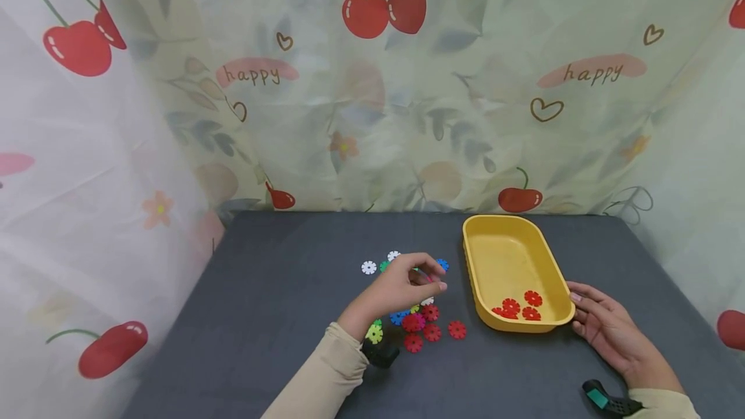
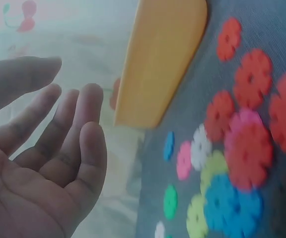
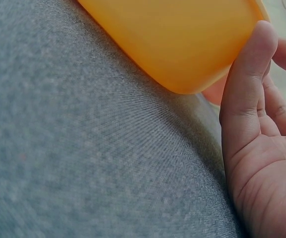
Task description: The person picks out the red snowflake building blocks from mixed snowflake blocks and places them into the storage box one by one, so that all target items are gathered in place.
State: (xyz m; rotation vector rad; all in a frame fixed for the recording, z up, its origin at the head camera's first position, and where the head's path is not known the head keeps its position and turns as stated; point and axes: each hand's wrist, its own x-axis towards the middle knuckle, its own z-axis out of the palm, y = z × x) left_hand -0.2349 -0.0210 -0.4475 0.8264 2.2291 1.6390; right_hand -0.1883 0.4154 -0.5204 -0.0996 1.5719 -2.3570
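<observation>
Left hand (image 1: pixel 398 280) is hovering over the loose coloured discs (image 1: pixel 431 332), left of the yellow tray (image 1: pixel 507 260), thumb and fingertips standing apart, gripping nothing. Right hand (image 1: pixel 608 335) is holding the tray's near right corner, thumb at the rim. Left wrist view is showing the bare palm; head view is hiding it. Only head view is showing red discs (image 1: pixel 532 298) lying in the tray's near end. Curtain (image 1: pixel 401 186) behind the tray is reading "happy" twice.
</observation>
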